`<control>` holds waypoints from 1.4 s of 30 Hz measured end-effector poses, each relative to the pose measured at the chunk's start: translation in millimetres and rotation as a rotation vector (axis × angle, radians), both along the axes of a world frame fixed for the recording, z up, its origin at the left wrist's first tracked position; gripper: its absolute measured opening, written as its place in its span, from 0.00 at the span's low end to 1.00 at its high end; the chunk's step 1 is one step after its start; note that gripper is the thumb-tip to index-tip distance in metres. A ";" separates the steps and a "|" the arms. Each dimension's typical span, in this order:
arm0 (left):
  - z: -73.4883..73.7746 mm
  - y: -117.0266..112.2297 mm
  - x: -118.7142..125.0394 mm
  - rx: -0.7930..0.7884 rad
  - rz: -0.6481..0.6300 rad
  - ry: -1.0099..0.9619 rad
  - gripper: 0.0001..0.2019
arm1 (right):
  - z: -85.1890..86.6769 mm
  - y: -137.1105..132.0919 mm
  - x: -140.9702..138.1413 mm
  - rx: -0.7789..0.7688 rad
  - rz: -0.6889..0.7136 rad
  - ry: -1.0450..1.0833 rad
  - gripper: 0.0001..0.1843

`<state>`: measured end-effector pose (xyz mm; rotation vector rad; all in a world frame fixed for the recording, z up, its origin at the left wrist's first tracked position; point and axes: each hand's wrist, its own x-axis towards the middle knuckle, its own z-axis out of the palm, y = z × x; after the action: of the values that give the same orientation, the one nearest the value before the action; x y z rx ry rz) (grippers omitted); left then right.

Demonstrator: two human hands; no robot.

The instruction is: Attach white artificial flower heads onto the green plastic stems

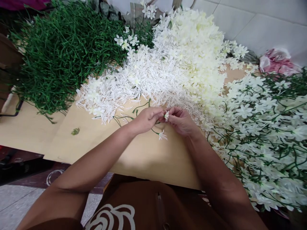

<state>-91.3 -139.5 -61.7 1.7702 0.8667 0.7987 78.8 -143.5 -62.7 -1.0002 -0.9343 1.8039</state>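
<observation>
Both forearms reach out from the brown apron at the bottom of the view and angle inward, so the hands meet over the bench, close to the body where small work is easy to see. Left hand lies knuckles up, its fingers pinched together on a thin green stem that loops below it and ends in one bloom hanging free. Right hand faces it, fingers closed on a small white flower held just at the tip of the stem, between the two thumbs. Supplies sit sorted within reach, probably so each part can be taken without shifting: a heap of bare green stems far left, loose white flower heads spread directly ahead and touching the hands' far side, and finished sprays piled on the right. A pink cloth lies beyond them by the tiled wall.
</observation>
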 end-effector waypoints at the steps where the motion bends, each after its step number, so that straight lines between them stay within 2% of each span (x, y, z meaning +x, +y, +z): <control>1: -0.5 0.1 0.3 0.001 -0.004 0.004 0.16 | -0.7 0.6 1.2 0.005 0.009 -0.010 0.16; 8: -5.3 0.3 1.4 0.031 -0.005 0.042 0.19 | -2.2 0.5 0.9 0.048 -0.010 -0.075 0.13; 14: -6.6 -0.5 0.7 0.064 0.011 0.130 0.17 | -1.2 -2.2 -3.4 0.071 -0.084 -0.136 0.13; 20: -3.0 -1.8 2.0 0.116 0.124 0.312 0.13 | -1.4 -4.1 -14.0 0.104 -0.140 -0.209 0.12; 23: 8.0 -0.9 -2.1 0.182 0.116 0.369 0.15 | 9.9 -5.5 -4.8 0.168 -0.135 -0.390 0.09; 26: 19.6 1.9 -10.5 0.298 0.182 0.321 0.20 | 39.0 -8.8 29.2 0.300 -0.183 -0.494 0.07; 28: 23.7 4.4 -16.3 0.323 0.285 0.281 0.21 | 64.5 -11.4 59.9 0.433 -0.404 -0.326 0.09; 30: 24.3 6.7 -20.6 0.309 0.365 0.286 0.18 | 86.6 -13.8 86.3 0.536 -0.776 0.040 0.16; 32: 22.3 8.1 -22.9 0.297 0.380 0.323 0.16 | 97.0 -15.9 99.6 0.531 -0.965 0.441 0.23; 33: 20.9 8.5 -23.5 0.296 0.369 0.343 0.15 | 96.5 -16.8 100.3 0.484 -1.012 0.546 0.26; 35: 18.2 9.2 -24.2 0.302 0.339 0.380 0.15 | 84.9 -17.3 91.3 0.379 -0.991 0.584 0.24; 37: 16.4 10.1 -25.4 0.305 0.340 0.423 0.15 | 65.4 -15.2 73.8 0.238 -0.852 0.428 0.15; 39: 15.5 11.3 -27.2 0.300 0.366 0.452 0.15 | 47.2 -9.4 54.2 0.237 -0.728 0.197 0.03; 42: 15.3 12.9 -29.5 0.291 0.393 0.466 0.15 | 34.4 7.9 28.9 0.325 -0.604 -0.155 0.06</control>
<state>-120.8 -126.6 -46.5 2.1186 1.5027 0.8008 107.7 -135.6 -28.3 -1.0757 -0.8630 1.0504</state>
